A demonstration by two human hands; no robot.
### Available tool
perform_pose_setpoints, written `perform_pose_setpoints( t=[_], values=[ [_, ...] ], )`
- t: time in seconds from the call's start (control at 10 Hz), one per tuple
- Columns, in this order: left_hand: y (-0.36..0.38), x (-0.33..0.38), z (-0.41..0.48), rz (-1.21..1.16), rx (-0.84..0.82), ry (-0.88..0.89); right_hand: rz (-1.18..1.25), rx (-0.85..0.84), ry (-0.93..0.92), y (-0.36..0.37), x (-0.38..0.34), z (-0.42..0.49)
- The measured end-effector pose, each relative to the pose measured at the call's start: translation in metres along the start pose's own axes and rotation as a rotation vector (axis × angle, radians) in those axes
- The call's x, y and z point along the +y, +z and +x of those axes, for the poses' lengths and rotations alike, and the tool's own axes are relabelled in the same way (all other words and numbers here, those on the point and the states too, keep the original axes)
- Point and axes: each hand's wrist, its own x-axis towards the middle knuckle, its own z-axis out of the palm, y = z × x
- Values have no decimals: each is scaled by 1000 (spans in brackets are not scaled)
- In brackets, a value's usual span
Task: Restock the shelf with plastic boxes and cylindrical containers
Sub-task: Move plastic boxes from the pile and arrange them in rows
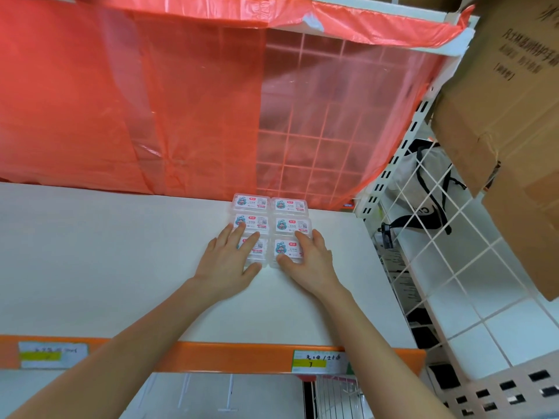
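Red plastic sheet [121,101] hangs behind a white shelf [90,252], over a wire grid [302,131]. Six plastic boxes [289,226] sit flat in a block two wide and three deep, touching one another, towards the shelf's back right corner, and the back pair lies close to the sheet. No cylindrical containers are in view.

The left hand [230,258] lies flat on the front-left box [257,246], fingers straight over its lid and thumb at its front edge. The right hand [311,261] frames the front-right box [286,249], with the fingers nearly straight along its right side and the thumb against its front wall. Neither hand is clenched or lifting; both press.

The step looks like squaring the front pair against the row behind. It would go best as a level, even push from both thumbs towards the back edge, with the right fingers acting as a side fence. Light downward pressure should keep the thin lids from buckling or a box from riding up over its neighbour.
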Motion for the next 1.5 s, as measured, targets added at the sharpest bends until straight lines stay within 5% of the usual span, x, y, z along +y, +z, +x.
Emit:
perform_pose_setpoints(
  t=[1.2,1.5],
  values=[
    [1,-5,0,19,0,0,-56,113,-24,-2,-7,-31],
    [-4,-11,-10,-19,10,-14,-301,125,-27,2,-19,-35]
  ],
)
